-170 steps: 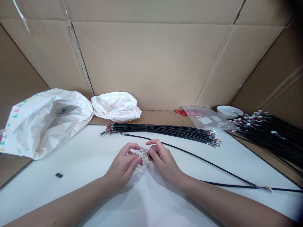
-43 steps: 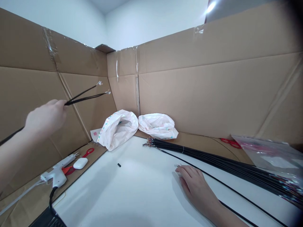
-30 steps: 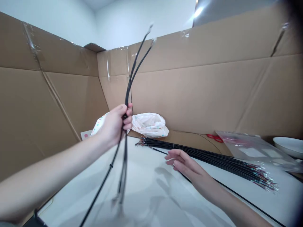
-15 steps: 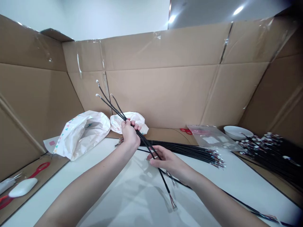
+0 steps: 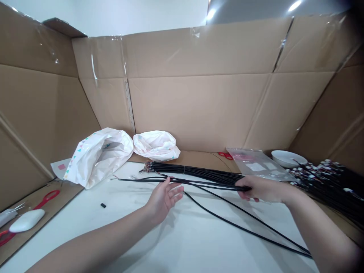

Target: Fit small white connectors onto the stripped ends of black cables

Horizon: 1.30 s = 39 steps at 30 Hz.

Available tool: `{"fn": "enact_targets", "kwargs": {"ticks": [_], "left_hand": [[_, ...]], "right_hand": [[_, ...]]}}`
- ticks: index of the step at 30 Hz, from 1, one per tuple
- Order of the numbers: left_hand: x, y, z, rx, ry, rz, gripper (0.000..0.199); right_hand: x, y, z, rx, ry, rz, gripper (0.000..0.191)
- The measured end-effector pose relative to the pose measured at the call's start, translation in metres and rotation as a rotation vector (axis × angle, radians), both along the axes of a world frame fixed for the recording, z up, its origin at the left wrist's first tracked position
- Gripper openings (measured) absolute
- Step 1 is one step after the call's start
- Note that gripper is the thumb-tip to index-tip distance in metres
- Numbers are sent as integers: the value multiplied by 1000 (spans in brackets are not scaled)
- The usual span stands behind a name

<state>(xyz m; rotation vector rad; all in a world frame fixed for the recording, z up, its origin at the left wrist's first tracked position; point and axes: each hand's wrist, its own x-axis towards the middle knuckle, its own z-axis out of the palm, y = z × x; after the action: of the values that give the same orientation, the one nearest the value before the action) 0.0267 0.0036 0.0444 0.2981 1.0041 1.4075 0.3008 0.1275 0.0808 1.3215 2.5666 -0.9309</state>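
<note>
Several long black cables (image 5: 204, 183) run nearly level above the white tabletop (image 5: 136, 235). My right hand (image 5: 250, 187) is wrapped round their right part. Fingers apart, my left hand (image 5: 166, 197) is at the cables' left half, its fingertips touching or just below them. Two more black cables (image 5: 241, 226) curve down to the right between my arms. Behind my hands lies a thick tied bundle of black cables (image 5: 196, 171) with bare wire ends at its left. A small black piece (image 5: 103, 205) lies on the tabletop at the left.
Two white plastic bags (image 5: 99, 159) stand at the back left. Red scissors (image 5: 47, 199) and a white oval object (image 5: 27, 221) lie far left. At the right are a clear bag (image 5: 256, 163), a white bowl (image 5: 288, 158) and a connector-ended cable pile (image 5: 327, 182). Cardboard walls surround the table.
The held cables have swung from slanting upright to nearly level. My right hand has moved right and closed round them; my left hand has moved down and opened. The small black piece now shows.
</note>
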Motion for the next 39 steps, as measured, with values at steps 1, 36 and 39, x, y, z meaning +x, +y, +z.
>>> {"fn": "enact_targets", "kwargs": {"ticks": [1,36,39], "left_hand": [[1,0,-5,-34,-10,2,21],[-129,-15,-3,114,1775,-616,25],[-128,-17,-1,118,1780,-636,22]], "right_hand": [[7,5,-5,-32,-51,-44,9],[-103,-40,-51,491,37,153,24],[-100,-39,-44,514,-24,134,25]]}}
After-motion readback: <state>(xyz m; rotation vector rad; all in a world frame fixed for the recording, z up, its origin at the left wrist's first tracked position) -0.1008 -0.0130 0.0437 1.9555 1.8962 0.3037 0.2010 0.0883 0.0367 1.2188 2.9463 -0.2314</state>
